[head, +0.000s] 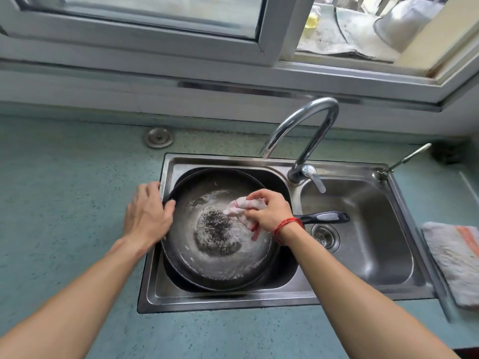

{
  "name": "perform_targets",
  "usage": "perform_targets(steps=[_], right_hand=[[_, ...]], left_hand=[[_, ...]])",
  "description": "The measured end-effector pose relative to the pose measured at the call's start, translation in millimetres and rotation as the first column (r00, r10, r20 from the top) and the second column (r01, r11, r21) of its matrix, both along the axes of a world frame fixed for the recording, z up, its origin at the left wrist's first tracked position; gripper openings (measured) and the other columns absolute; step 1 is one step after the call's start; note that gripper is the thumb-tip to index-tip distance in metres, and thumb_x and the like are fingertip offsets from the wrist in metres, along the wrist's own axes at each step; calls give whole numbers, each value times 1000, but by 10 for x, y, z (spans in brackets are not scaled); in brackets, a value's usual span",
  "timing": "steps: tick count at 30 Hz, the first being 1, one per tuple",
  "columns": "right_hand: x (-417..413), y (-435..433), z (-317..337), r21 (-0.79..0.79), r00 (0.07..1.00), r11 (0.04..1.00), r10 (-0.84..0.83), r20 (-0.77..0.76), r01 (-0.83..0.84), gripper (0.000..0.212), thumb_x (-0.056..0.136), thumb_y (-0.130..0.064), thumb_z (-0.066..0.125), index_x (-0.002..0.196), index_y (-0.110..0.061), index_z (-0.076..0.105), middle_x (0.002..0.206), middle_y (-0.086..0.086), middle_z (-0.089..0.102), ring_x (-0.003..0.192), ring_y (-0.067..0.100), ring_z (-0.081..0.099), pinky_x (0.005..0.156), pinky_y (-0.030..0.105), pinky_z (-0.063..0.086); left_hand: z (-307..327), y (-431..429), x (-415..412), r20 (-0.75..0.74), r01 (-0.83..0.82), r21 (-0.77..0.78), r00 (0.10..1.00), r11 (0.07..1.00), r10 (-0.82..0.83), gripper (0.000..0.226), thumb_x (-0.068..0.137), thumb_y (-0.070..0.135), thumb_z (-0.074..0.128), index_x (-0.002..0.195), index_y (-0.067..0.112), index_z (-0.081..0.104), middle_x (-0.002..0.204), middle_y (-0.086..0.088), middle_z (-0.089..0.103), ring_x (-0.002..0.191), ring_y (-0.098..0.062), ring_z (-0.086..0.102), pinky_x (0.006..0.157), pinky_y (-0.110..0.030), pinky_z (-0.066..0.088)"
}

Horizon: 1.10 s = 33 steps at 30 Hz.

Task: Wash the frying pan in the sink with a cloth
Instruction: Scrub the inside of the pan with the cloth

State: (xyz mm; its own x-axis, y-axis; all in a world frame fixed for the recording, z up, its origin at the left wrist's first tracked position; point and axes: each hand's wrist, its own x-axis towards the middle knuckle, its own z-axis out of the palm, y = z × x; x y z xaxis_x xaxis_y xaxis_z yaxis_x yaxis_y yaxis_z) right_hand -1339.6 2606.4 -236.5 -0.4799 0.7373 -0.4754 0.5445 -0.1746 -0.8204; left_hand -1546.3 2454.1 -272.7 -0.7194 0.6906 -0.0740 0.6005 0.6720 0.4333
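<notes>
A dark frying pan [207, 260] lies in the left basin of the steel sink [233, 299], its black handle [324, 217] reaching over the divider to the right. Burnt specks and pale soapy residue cover its bottom. My left hand [147, 211] grips the pan's left rim, thumb inside the rim. My right hand [269, 209] holds a bunched white cloth with red stripes [241, 207] and presses it onto the pan's inner right side. A red string bracelet circles my right wrist.
A curved chrome tap [305, 130] arches over the sink's back edge with no water running. The right basin holds only a drain strainer [324, 237]. A folded towel [456, 260] lies on the teal counter [64, 203] at right. A window frame runs behind.
</notes>
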Motion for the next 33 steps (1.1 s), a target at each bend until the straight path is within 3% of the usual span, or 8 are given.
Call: perform_targets(steps=[3,7,12,18,22,27,30,33], right_hand=[[10,0,68,-6,999,1000,-23,-47,23,25,76,3,76,92,-9,62,65,14,65,51,33,64,46,55,55],[20,33,149,-61,994,998,-31,-107,25,30,76,11,72,99,-5,61,90,28,67,49,35,67,43,36,54],[41,86,217,-153,979,984,-115,-168,89,36,62,12,78,89,-9,68,92,22,70,71,37,71,68,52,60],[59,73,284,-320,951,944,-172,-257,85,35,68,26,66,92,1,65,88,27,67,74,45,68,73,57,57],[87,61,339,-333,960,942,-128,-249,39,34,70,25,64,90,-3,66,78,15,68,65,25,69,60,37,60],[140,117,386,-316,969,949,-53,-241,-27,36,67,24,69,95,1,66,92,22,67,79,29,69,71,42,61],[158,124,408,-304,968,950,-6,-252,-73,37,67,18,74,97,-1,67,94,22,68,82,30,69,78,50,59],[160,143,353,-352,974,930,22,-226,-103,56,62,-2,84,112,-9,61,99,15,70,86,33,68,82,59,55]], left_hand=[[100,108,209,85,115,108,989,987,-125,51,94,30,58,136,7,41,132,-12,48,114,-29,53,93,-39,44],[209,264,473,201,262,203,932,943,-302,64,88,23,64,144,10,35,142,-7,45,128,-21,47,109,-38,40],[272,405,723,207,460,268,831,847,-517,92,73,28,73,151,14,26,149,-1,36,137,-16,37,111,-23,32],[284,542,824,117,526,170,829,833,-547,126,56,50,82,156,29,8,159,1,10,143,-18,25,98,-39,50],[273,597,800,-28,560,227,822,797,-569,90,65,52,78,139,23,36,146,5,32,125,-18,47,78,-40,56],[261,567,708,-81,588,221,806,779,-586,40,79,44,71,104,25,47,93,11,59,81,-16,59,61,-35,48],[274,557,707,-76,578,161,816,800,-574,24,81,25,61,98,19,45,82,5,61,74,-27,61,60,-40,47],[285,532,715,-103,570,148,821,808,-561,21,84,26,58,94,18,42,79,3,61,71,-30,60,58,-40,46]])
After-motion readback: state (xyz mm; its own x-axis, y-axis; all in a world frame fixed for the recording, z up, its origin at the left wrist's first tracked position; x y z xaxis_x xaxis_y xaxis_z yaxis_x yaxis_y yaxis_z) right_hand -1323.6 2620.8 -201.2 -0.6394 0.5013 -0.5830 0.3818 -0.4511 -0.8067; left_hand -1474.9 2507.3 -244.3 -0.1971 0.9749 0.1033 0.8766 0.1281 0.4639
